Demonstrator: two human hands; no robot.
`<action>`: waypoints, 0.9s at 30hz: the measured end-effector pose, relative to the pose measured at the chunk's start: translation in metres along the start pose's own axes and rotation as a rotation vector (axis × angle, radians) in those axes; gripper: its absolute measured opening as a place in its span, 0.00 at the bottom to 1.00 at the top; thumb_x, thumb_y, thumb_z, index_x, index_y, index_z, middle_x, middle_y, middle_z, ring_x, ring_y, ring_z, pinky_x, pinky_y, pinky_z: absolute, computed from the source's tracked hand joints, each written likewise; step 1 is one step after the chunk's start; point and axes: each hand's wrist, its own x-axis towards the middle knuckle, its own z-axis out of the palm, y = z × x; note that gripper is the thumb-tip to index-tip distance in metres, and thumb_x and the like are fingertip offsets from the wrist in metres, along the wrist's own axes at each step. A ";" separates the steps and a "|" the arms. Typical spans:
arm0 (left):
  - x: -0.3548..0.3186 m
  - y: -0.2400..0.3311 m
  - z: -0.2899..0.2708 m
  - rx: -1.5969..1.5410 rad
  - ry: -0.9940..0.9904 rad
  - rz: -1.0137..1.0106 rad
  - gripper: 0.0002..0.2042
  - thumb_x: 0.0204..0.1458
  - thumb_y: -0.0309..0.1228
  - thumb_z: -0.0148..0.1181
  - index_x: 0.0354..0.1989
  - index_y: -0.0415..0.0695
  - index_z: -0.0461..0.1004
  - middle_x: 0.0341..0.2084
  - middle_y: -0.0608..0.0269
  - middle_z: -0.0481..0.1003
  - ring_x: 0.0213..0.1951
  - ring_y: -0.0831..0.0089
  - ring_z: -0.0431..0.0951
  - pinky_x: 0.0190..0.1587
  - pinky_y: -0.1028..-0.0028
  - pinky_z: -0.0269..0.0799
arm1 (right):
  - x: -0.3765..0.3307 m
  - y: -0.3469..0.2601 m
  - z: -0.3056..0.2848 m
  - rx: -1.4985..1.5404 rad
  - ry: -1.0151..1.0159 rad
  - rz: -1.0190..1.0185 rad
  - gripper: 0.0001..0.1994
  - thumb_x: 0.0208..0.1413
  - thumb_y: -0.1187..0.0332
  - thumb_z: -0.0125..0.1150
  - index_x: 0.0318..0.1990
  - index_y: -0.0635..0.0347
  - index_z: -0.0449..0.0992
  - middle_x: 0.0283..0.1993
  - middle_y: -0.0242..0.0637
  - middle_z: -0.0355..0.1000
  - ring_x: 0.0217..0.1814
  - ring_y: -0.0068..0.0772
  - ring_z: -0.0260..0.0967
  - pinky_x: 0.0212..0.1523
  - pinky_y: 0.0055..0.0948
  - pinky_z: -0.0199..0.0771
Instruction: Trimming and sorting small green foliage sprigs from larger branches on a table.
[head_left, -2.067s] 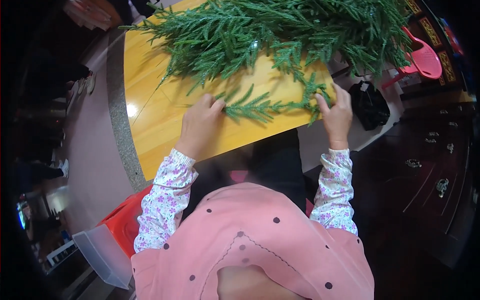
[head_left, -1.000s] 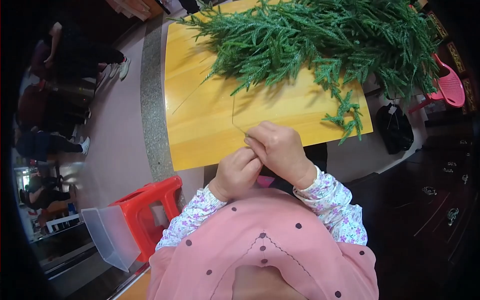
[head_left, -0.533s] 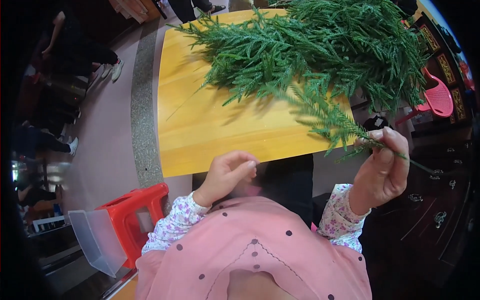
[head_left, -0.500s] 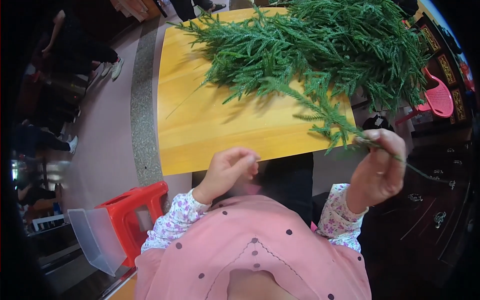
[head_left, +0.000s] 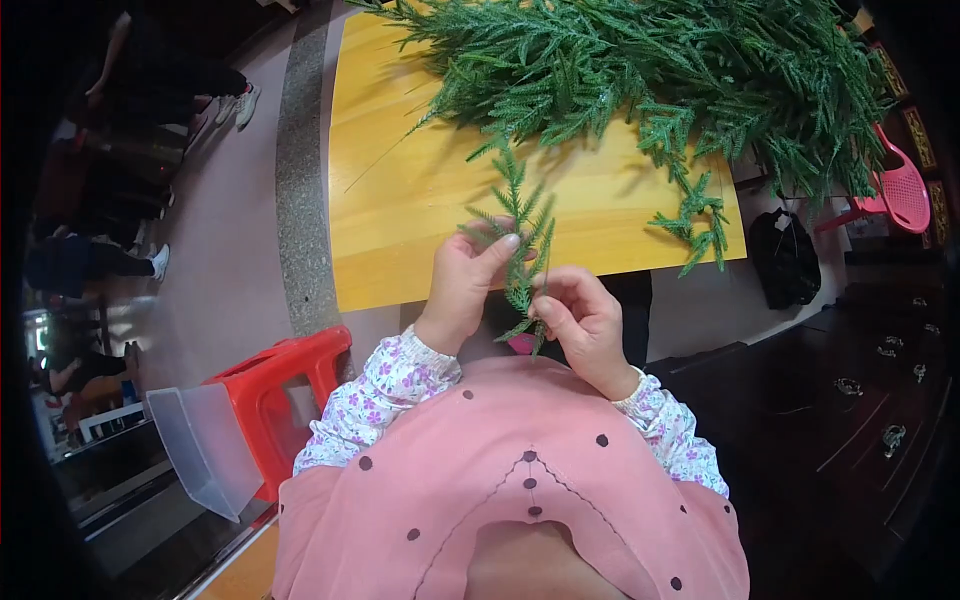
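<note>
A green needle-leaved sprig stands nearly upright in front of me, over the table's near edge. My left hand is closed round its middle, with the thumb pressed on the stem. Lower down, my right hand pinches at the sprig's lower part with thumb and forefinger. A thin stem end shows near the right fingertips. Beyond both hands, a big heap of similar green branches covers the far side of the yellow table. One drooping branch hangs from the heap toward the near right corner.
At my left are a red plastic stool and a clear plastic bin. A pink chair stands at the right, with a black bag nearer the table. Dark furniture with metal fittings fills the right. People stand at the far left.
My right hand has brought the sprig from the right to the middle, turning it upright. My left hand has taken hold of it.
</note>
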 end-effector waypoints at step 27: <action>0.011 -0.020 -0.024 1.163 0.015 1.034 0.09 0.45 0.19 0.63 0.35 0.39 0.72 0.26 0.58 0.71 0.25 0.66 0.71 0.29 0.77 0.67 | 0.040 0.030 0.004 -0.694 0.241 -0.363 0.06 0.50 0.76 0.59 0.37 0.64 0.74 0.29 0.43 0.71 0.28 0.41 0.70 0.29 0.32 0.70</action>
